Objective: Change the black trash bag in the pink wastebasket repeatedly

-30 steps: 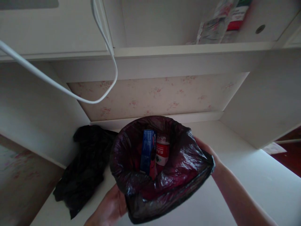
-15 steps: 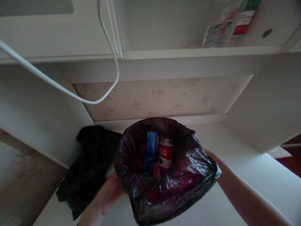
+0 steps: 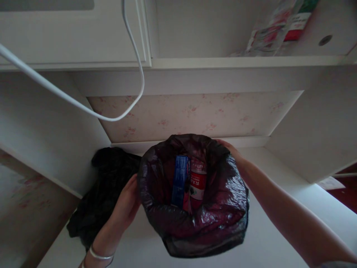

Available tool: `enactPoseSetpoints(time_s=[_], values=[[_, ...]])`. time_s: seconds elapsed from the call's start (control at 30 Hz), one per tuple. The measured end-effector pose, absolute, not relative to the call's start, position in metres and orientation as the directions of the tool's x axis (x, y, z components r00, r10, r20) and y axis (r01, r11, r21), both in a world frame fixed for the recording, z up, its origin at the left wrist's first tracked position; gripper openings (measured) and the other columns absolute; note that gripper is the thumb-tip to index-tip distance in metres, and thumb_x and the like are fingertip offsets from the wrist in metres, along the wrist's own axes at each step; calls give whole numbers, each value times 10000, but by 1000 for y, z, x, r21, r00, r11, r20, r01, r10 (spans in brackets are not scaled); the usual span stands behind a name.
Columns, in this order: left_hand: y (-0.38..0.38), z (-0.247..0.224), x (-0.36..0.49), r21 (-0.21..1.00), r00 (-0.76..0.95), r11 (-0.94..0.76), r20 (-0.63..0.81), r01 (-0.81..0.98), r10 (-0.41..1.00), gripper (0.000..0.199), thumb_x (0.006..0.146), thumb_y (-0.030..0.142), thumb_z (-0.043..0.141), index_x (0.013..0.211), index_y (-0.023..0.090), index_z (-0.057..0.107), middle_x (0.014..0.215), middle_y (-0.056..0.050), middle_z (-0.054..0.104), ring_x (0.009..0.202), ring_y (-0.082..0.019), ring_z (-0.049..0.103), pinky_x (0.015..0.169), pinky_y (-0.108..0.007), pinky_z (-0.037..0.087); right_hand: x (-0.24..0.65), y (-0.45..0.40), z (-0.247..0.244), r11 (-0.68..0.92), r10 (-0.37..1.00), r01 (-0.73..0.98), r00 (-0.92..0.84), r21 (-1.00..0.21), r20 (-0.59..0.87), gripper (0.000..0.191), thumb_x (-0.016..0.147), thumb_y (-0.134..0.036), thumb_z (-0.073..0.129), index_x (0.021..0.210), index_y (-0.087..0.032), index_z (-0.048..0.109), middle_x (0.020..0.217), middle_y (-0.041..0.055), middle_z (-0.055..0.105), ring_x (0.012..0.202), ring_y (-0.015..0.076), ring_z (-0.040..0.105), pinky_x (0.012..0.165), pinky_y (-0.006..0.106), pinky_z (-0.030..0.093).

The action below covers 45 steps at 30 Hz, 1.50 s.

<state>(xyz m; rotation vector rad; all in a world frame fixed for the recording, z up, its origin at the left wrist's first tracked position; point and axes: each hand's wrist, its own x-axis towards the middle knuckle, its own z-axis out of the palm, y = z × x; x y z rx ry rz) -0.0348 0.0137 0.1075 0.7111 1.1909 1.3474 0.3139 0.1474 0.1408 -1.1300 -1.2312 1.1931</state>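
Note:
A trash bin lined with a thin black garbage bag (image 3: 206,229) is at the middle, its round mouth facing me and the bag folded over the rim. A reddish colour shows through the plastic. Inside lie a blue box (image 3: 180,182) and a bottle with a red label (image 3: 198,182), side by side. My left hand (image 3: 129,201) is against the bin's left side, its fingertips hidden behind the bag. At the upper right rim, my right hand (image 3: 230,150) holds the bag-covered edge, most fingers out of sight.
Crumpled black plastic (image 3: 108,193) lies on the white surface at the left. A white cable (image 3: 111,119) hangs in a loop in front of the cabinet. Clear packaging (image 3: 267,37) sits on the upper right shelf. White side panels (image 3: 315,123) flank the space.
My right hand has moved up and away along the rim, and my left hand has slid up the left side. The bag's protruding right corner has drawn in closer to the bin.

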Motion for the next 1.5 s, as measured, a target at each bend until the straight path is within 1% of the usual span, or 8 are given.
enactPoseSetpoints(time_s=[0.17,0.33,0.63,0.8,1.0,1.23,1.37,1.5], values=[[29,144,-38,933,-344,-40,-92,-358,934,293,766,427,856,894,254,659,783,65,603,668,-118,551,585,-205,459,314,169,165,183,979,108,73,-977,191,405,617,-409,871,955,-235,732,910,24,760,839,207,699,875,368,559],[43,166,-31,977,-359,-173,117,-127,926,263,802,446,818,896,245,678,801,52,594,736,-126,527,622,-202,422,307,173,186,265,951,273,82,-925,297,358,723,-394,832,1024,-227,733,1031,36,736,905,197,664,976,379,499],[79,185,-42,989,-183,63,-87,-132,979,370,713,403,875,951,210,667,767,21,686,651,-157,635,570,-246,459,304,172,184,58,992,344,-128,-937,14,267,704,-390,873,862,-189,797,814,76,785,705,224,701,670,345,572],[89,193,-41,986,-140,-5,-19,-164,990,404,616,164,899,960,176,687,889,-21,741,784,-152,682,626,-211,482,304,174,188,140,990,313,-28,-940,138,256,706,-327,848,914,-192,784,884,67,790,766,200,701,738,337,572],[88,195,-31,955,-184,-82,30,-284,983,368,653,147,831,958,205,633,901,18,728,776,-120,684,687,-213,530,295,169,197,249,960,344,33,-905,276,301,761,-362,818,1018,-211,771,1000,61,795,913,209,725,887,356,565],[107,189,-40,983,-74,123,-134,-133,988,359,704,328,874,970,161,699,799,-40,749,667,-173,694,575,-249,518,290,188,189,138,990,459,-67,-877,120,224,743,-387,854,866,-205,812,851,79,801,780,242,723,815,386,578],[125,184,-50,977,-15,214,-214,-12,977,480,569,238,948,987,157,726,738,-48,757,591,-187,684,516,-249,477,286,204,181,116,986,488,-164,-865,39,104,685,-283,881,679,-214,804,735,67,783,742,272,728,833,414,581],[135,182,-48,984,-6,172,-172,-39,985,473,562,203,926,986,153,722,775,-51,753,617,-183,679,543,-259,487,277,214,177,159,980,434,-176,-887,90,80,686,-215,850,756,-216,811,797,50,786,830,267,735,924,428,564]])
